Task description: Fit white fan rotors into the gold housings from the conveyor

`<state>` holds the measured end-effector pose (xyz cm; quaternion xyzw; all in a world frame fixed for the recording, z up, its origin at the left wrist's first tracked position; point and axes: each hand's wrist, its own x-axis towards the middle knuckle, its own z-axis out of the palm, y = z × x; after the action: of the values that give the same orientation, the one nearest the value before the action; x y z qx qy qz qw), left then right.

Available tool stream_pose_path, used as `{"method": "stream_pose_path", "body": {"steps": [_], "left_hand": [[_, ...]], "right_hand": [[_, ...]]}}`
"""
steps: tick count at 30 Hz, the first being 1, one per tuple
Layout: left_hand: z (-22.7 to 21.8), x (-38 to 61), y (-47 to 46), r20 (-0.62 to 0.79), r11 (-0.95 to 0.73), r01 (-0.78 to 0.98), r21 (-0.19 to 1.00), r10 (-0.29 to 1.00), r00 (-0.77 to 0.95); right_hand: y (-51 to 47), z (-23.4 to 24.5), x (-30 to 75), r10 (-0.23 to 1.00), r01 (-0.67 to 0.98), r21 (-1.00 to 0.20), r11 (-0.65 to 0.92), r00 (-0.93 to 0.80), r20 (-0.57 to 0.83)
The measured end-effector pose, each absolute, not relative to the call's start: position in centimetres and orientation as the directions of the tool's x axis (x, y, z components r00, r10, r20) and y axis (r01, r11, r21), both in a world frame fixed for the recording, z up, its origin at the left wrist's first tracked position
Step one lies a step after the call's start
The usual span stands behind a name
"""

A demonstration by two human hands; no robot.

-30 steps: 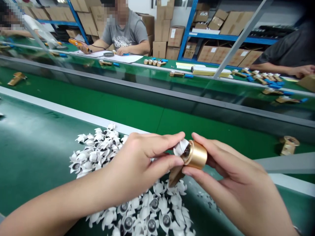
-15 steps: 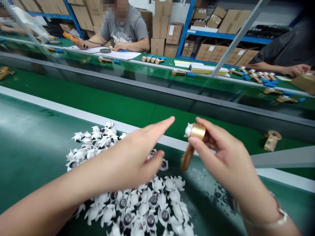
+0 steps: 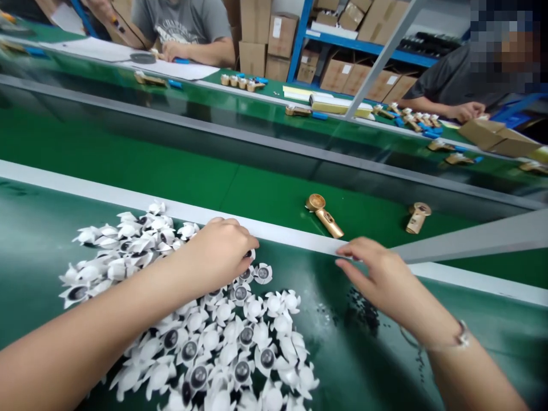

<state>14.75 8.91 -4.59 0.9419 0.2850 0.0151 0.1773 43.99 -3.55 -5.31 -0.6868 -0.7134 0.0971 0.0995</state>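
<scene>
My left hand point(image 3: 220, 251) rests on the upper edge of a pile of several white plastic fan-blade pieces point(image 3: 222, 337) on the dark green mat. Its fingers curl down into the pile, and what they grip is hidden. My right hand point(image 3: 377, 274) hovers to the right of the pile near the white strip, fingers stretched out and holding nothing. A gold handheld fan body point(image 3: 323, 214) lies on the green conveyor belt point(image 3: 171, 171) just beyond my right hand.
A second gold fan body point(image 3: 418, 217) lies further right on the belt. A grey metal bar point(image 3: 471, 240) crosses at the right. Across the belt, two people work at a green bench point(image 3: 265, 94) with gold parts, papers and cardboard boxes point(image 3: 496, 137).
My right hand has let go of the gold fan body, which now lies on the belt. My left hand dropped onto the white blade pile and curled its fingers. The view tilted down.
</scene>
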Motion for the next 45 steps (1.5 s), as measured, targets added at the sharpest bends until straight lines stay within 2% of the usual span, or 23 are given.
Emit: {"method": "stream_pose_path", "body": {"steps": [5, 10, 14, 17, 20, 22, 25, 27, 34, 38, 45], "left_hand": [[-5.1, 15.1, 9.3, -0.044, -0.782, 0.518, 0.346, 0.538, 0.842], [-4.7, 15.2, 9.1, 0.068, -0.776, 0.465, 0.427, 0.54, 0.839], [-3.9, 15.4, 8.8, 0.129, -0.684, 0.432, 0.588, 0.606, 0.785], [-3.1, 15.4, 8.5, 0.029, -0.481, 0.405, 0.778, 0.67, 0.742], [-2.1, 15.2, 7.9, -0.129, -0.236, 0.367, 0.9, 0.66, 0.74], [-1.4, 15.0, 7.3, -0.175, -0.147, 0.332, 0.932, 0.619, 0.765], [-0.3, 14.8, 6.5, -0.147, -0.169, 0.29, 0.942, 0.568, 0.81], [0.4, 14.8, 5.9, -0.125, -0.189, 0.273, 0.943, 0.56, 0.819], [0.5, 15.1, 4.6, -0.118, -0.088, 0.242, 0.966, 0.684, 0.72], [0.5, 15.1, 4.5, -0.133, -0.071, 0.241, 0.968, 0.671, 0.729], [0.0, 15.0, 4.8, -0.141, -0.052, 0.244, 0.968, 0.693, 0.707]], "right_hand": [[-8.4, -7.4, 43.4, 0.997, 0.957, -0.281, 0.07, -0.06, 0.042], [-8.6, -7.6, 41.9, 0.991, 0.973, -0.192, 0.128, -0.121, 0.052], [-8.2, -7.5, 40.7, 0.989, 0.985, -0.084, 0.149, -0.149, 0.009], [-7.2, -7.3, 40.3, 0.991, 0.989, -0.07, 0.133, -0.132, 0.02], [-5.7, -5.7, 39.5, 0.988, 0.973, -0.174, 0.154, -0.147, 0.053], [-4.6, -3.8, 38.2, 0.983, 0.914, -0.366, 0.176, -0.145, 0.112], [-3.4, -1.1, 35.8, 0.97, 0.7, -0.676, 0.232, -0.118, 0.21], [-3.0, -0.2, 34.6, 0.965, 0.599, -0.756, 0.262, -0.14, 0.224], [-3.0, -1.0, 34.2, 0.963, 0.587, -0.764, 0.268, -0.145, 0.227], [-3.4, -0.7, 34.3, 0.974, 0.579, -0.784, 0.225, -0.116, 0.194], [-3.1, -0.4, 34.6, 0.961, 0.599, -0.751, 0.277, -0.186, 0.206]]}}
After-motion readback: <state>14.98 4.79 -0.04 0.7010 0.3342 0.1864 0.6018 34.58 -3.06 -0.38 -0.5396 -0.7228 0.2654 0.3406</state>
